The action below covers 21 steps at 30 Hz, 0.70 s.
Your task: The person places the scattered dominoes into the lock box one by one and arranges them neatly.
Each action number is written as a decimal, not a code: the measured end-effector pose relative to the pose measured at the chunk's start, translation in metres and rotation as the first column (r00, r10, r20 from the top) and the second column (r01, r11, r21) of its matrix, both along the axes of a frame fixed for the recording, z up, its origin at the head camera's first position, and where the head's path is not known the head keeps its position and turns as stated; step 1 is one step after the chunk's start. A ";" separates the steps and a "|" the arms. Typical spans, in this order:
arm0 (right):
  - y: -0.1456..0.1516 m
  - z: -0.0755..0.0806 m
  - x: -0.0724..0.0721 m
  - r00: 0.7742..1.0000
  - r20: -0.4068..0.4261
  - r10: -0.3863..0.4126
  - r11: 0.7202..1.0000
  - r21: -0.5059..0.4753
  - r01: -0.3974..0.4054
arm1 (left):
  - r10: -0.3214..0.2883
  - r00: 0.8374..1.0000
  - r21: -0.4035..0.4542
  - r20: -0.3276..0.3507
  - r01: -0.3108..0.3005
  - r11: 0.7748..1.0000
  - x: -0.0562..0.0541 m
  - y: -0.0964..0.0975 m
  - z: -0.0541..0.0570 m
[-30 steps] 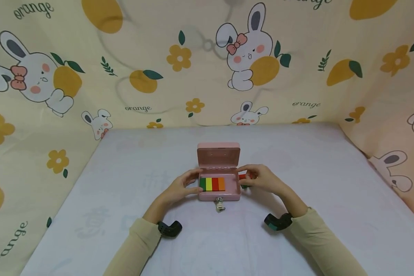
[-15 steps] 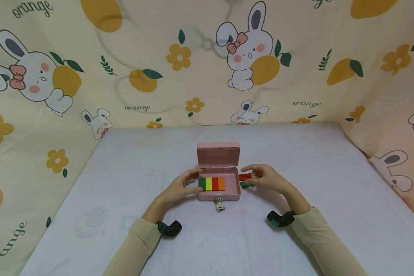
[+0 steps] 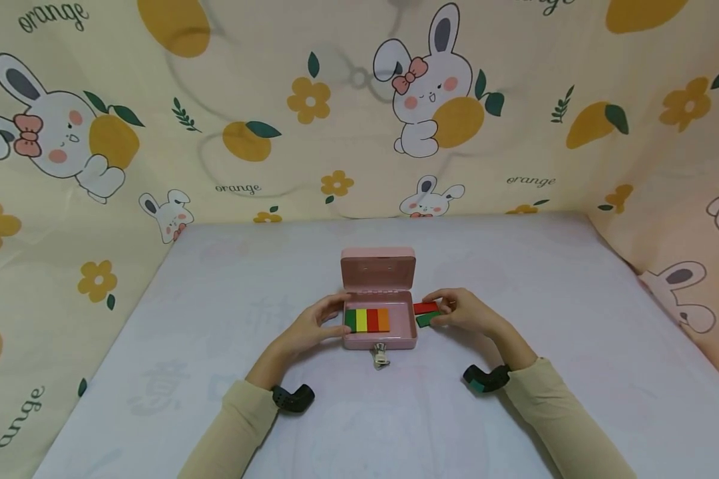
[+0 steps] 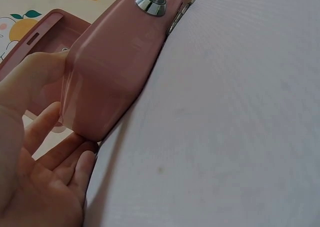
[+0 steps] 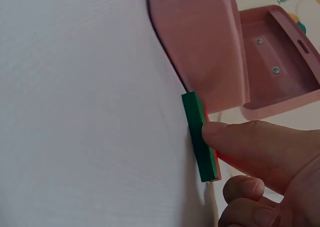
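Note:
An open pink metal cash box (image 3: pixel 404 342) stands with its lid (image 3: pixel 378 273) raised. My left hand (image 3: pixel 314 326) grips the box's left end, with thumb and fingers at its front and back corners. Inside, a row of flat blocks (image 3: pixel 373 320) in green, yellow, red and orange lies against the left side. Just outside the box's right end are a red block (image 3: pixel 425 308) and a green block (image 3: pixel 427 320). My right hand (image 3: pixel 464 311) pinches them at their right ends. In the right wrist view its thumb presses the green block, while the index fingertip is hidden.
A lock with keys (image 3: pixel 381 359) hangs at the box's front. White cloth (image 3: pixel 383 419) covers the table. Behind and beside it hangs a printed curtain (image 3: pixel 347 133). Each wrist wears a black camera, one on the left (image 3: pixel 293 398) and one on the right (image 3: pixel 485 378).
My right hand has shifted slightly right, away from the box, so more of the red and green blocks shows. The left hand and the box stay in place.

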State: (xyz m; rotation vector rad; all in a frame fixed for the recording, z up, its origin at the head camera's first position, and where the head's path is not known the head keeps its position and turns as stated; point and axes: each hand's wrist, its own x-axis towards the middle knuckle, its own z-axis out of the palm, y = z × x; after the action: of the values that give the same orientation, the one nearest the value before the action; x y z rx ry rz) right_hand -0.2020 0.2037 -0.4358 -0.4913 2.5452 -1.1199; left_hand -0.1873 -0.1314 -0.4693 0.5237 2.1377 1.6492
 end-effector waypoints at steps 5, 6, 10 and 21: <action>-0.001 -0.001 0.000 0.999 -0.031 -0.023 1.000 0.009 0.024 | 0.005 1.000 -0.002 0.000 -0.005 1.000 0.000 0.000 0.000; -0.001 -0.001 0.001 0.999 -0.030 -0.033 0.999 0.010 0.034 | 0.006 1.000 -0.003 0.000 -0.006 1.000 0.000 0.000 0.000; -0.004 0.000 0.002 0.995 -0.009 -0.096 0.995 0.024 0.096 | 0.010 1.000 -0.007 0.007 -0.010 1.000 0.001 0.001 0.001; -0.007 0.000 0.004 0.989 -0.044 -0.140 0.985 0.092 0.143 | 0.012 0.999 -0.014 0.031 -0.012 1.000 0.001 0.001 0.002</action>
State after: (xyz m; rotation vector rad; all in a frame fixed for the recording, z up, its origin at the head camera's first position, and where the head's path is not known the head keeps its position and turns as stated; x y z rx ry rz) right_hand -0.1975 0.1972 -0.4360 -0.3144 2.6876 -1.0384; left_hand -0.1863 -0.1306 -0.4671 0.4792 2.1327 1.6373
